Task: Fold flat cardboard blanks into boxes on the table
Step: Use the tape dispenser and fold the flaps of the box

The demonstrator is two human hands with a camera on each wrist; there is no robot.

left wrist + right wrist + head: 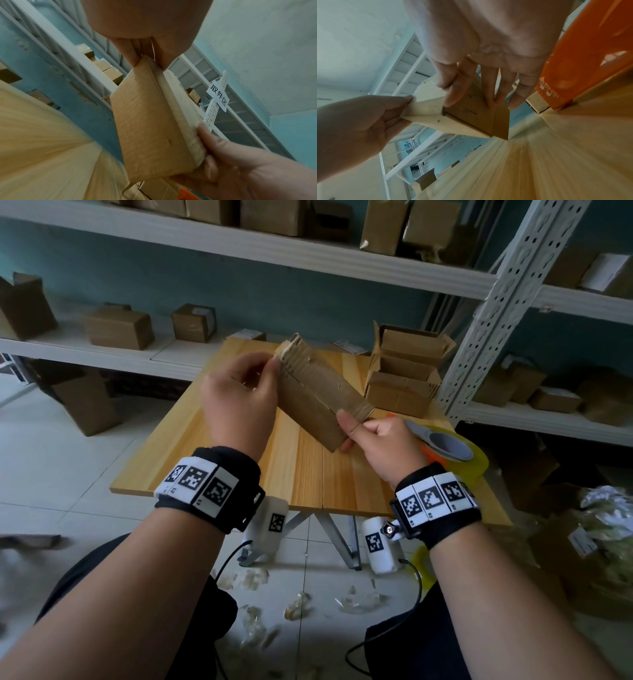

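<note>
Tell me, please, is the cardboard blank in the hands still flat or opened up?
Partly opened: the cardboard blank shows panels meeting at angles, pinched by left hand and right hand.

White shelving (394,273) — teal wall (239,289), tiled floor (68,474)

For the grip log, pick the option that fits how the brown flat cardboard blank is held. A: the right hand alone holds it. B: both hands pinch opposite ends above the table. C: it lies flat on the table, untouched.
B: the left hand pinches the far end of the brown flat cardboard blank and the right hand grips its near end, above the wooden table.
</note>
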